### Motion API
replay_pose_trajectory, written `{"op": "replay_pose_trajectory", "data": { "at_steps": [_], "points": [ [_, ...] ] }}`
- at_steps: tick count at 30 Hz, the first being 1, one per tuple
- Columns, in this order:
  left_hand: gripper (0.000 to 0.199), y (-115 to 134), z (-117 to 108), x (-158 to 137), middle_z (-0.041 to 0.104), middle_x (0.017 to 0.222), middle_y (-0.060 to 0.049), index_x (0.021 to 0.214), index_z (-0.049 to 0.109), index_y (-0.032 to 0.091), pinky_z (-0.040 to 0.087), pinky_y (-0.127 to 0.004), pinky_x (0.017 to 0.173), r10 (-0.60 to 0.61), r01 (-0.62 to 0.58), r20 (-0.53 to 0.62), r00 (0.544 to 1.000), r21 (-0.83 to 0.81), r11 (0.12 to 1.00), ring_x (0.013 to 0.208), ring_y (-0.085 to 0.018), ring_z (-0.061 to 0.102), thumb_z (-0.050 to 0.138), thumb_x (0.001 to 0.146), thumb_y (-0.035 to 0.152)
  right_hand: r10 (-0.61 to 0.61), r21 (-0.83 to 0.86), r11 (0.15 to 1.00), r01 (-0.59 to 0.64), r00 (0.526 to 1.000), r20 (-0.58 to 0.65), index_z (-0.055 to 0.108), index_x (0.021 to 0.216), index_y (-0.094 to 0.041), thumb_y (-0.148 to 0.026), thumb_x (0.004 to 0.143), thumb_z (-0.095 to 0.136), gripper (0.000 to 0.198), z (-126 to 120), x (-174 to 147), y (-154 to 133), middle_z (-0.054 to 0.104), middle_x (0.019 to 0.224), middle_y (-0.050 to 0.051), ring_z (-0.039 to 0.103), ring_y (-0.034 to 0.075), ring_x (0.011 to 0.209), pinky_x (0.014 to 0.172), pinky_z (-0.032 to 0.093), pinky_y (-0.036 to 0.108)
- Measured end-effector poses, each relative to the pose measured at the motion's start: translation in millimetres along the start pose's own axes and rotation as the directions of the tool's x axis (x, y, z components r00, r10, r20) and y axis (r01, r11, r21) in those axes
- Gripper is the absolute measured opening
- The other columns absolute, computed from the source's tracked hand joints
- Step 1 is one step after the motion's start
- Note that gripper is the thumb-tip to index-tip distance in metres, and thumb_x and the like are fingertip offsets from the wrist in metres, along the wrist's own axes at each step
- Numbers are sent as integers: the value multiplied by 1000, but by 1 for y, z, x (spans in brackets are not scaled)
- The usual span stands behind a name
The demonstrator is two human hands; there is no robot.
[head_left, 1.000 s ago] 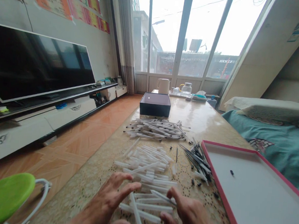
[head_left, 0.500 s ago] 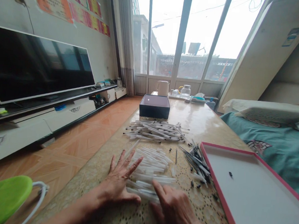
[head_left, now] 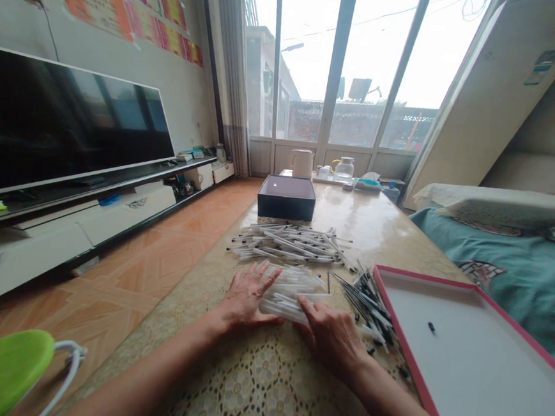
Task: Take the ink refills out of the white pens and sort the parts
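My left hand (head_left: 249, 297) lies with fingers spread against the left side of a pile of clear plastic pen barrels (head_left: 295, 286). At the pile's near right side is my right hand (head_left: 332, 333), its index finger stretched onto the barrels and its thumb apart below; the other fingers are curled and partly hidden. Neither hand grips anything that I can see. Just beyond the barrels lies a heap of white pens with dark ends (head_left: 291, 242). To the right, thin dark pen refills (head_left: 366, 298) lie bunched beside several small black pen plugs (head_left: 370, 351).
A pink-edged white box lid (head_left: 468, 351) lies at the right, with a small black piece (head_left: 431, 327) inside. A dark open box (head_left: 286, 205) stands beyond the pens. Farther back are a kettle (head_left: 301, 164) and a glass jug (head_left: 344, 169). A green stool (head_left: 2, 372) is at lower left.
Both hands have moved forward, away from me, pushing the near barrels into a tighter pile closer to the white pens. Patterned tabletop now shows where the near barrels lay.
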State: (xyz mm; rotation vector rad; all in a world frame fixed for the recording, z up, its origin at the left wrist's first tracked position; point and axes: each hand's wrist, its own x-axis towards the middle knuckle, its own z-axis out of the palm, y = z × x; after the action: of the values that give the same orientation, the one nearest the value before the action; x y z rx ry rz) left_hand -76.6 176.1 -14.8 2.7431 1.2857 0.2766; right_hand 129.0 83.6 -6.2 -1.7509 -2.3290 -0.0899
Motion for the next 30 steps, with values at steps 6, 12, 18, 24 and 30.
{"op": "replay_pose_trajectory", "data": {
  "at_steps": [6, 12, 18, 24, 30],
  "points": [
    [110, 6, -5, -11, 16, 149, -19, 143, 11, 23, 7, -60, 103, 49, -49, -37, 998, -18, 999, 135, -36, 13, 53, 57, 75, 53, 179, 983, -38, 995, -79, 44, 120, -14, -38, 85, 50, 43, -10, -15, 1, 64, 102, 13, 62, 24, 89, 72, 42, 29],
    [91, 31, -13, -46, 30, 145, -19, 139, 29, 19, 11, -56, 105, 28, -67, -209, 978, -180, 981, 133, -36, 19, 60, 65, 62, 120, 350, 933, -86, 990, -75, 49, 80, -20, -27, 93, 31, 24, -12, -36, -12, 61, 66, 2, 59, 16, 60, 55, 35, 24],
    [32, 92, -15, -74, 62, 82, -6, 97, 58, 17, 49, -28, 55, -425, 175, -5, 905, -906, 385, 64, -18, 61, 58, 77, 41, 62, 507, 861, -27, 997, -52, 51, 78, -21, -32, 94, 32, 27, -1, -46, -34, 63, 65, 0, 59, 14, 58, 55, 36, 21],
    [26, 118, 5, -81, 60, 58, -1, 80, 64, 12, 42, -19, 46, -461, 154, 209, 862, -976, -155, 51, -10, 52, 69, 70, 36, -103, 630, 769, 109, 994, -45, 54, 101, -21, -29, 94, 32, 25, -1, -50, -42, 68, 77, 2, 64, 14, 70, 62, 42, 19],
    [23, 106, -1, -76, 67, 65, -2, 77, 66, 14, 50, -22, 55, -573, -22, 183, 799, -943, -333, 59, -13, 61, 72, 68, 35, 132, 659, 752, -29, 985, -108, 52, 70, -20, -37, 96, 23, 43, 2, -51, -34, 56, 56, -1, 55, 13, 53, 54, 40, 21]
  ]
}}
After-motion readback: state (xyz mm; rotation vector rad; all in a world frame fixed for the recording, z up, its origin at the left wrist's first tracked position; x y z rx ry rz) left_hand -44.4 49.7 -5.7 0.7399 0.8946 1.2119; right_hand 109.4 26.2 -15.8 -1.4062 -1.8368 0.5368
